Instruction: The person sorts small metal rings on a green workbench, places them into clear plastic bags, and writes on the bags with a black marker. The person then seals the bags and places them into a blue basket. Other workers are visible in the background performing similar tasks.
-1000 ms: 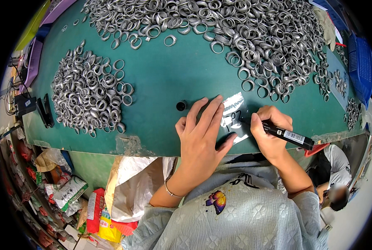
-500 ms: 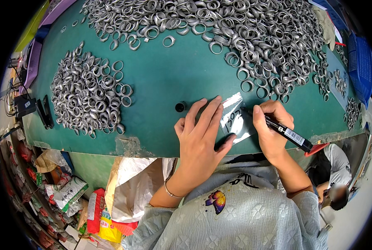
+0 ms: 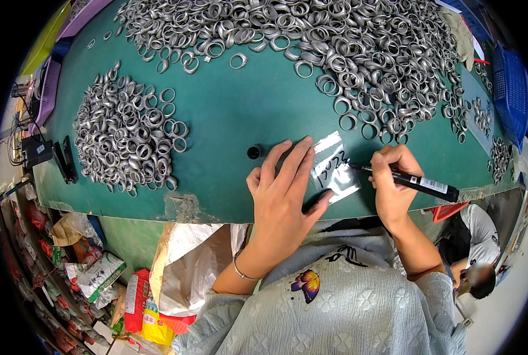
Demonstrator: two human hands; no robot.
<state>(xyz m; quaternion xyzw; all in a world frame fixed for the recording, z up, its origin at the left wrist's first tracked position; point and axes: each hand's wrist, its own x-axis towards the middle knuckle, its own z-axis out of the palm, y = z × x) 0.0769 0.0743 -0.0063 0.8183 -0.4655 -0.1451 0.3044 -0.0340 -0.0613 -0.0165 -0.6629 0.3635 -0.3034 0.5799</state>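
Observation:
A small clear plastic bag (image 3: 338, 184) with black handwriting lies flat on the green table. My left hand (image 3: 283, 192) presses on its left edge, palm down with the fingers spread. In my right hand (image 3: 392, 183) is a black marker (image 3: 425, 183), pinched between thumb and fingers, its tip at the writing on the bag. The black marker cap (image 3: 254, 152) stands by itself just left of my left fingertips. Beyond the hands spreads a big heap of grey metal rings (image 3: 364, 53), and a smaller pile of rings (image 3: 128, 130) sits to the left.
A black stapler (image 3: 66, 160) lies at the table's left edge, near a purple basket (image 3: 49, 89). At the far right stands a blue basket (image 3: 509, 94). Below the table are an open white sack (image 3: 196, 272) and colourful packages. Another person (image 3: 477, 242) is at the lower right.
The marker has moved slightly right and tilted flatter, and one more mark shows at the end of the writing. My left hand has stayed in place on the bag.

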